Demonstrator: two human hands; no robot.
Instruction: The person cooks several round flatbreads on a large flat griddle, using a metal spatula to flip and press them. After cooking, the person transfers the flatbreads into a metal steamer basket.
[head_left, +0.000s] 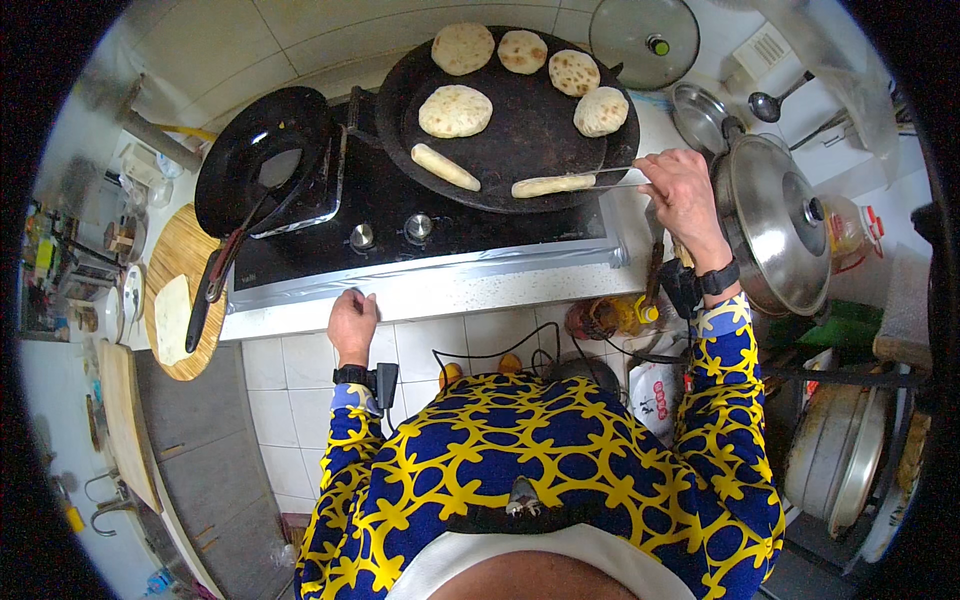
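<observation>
My right hand (681, 196) grips a pair of thin metal utensils, tongs or chopsticks (627, 185). Their tips lie along both sides of a pale dough roll (553, 185) at the front right of a round black griddle (525, 154). A second dough roll (445, 167) lies apart from it, to the left. Several round flatbreads (455, 111) sit on the griddle, most along its back and right rim, some with brown spots. My left hand (352, 327) is curled at the front edge of the white counter (450, 294), with nothing visible in it.
Left of the griddle, a black wok (225, 161) holds a spatula (279, 168). A round wooden board (206, 360) bears a flat dough sheet (173, 319). To the right stands a lidded metal pan (769, 217); a glass lid (630, 45) leans behind. Cables (495, 352) hang below the counter.
</observation>
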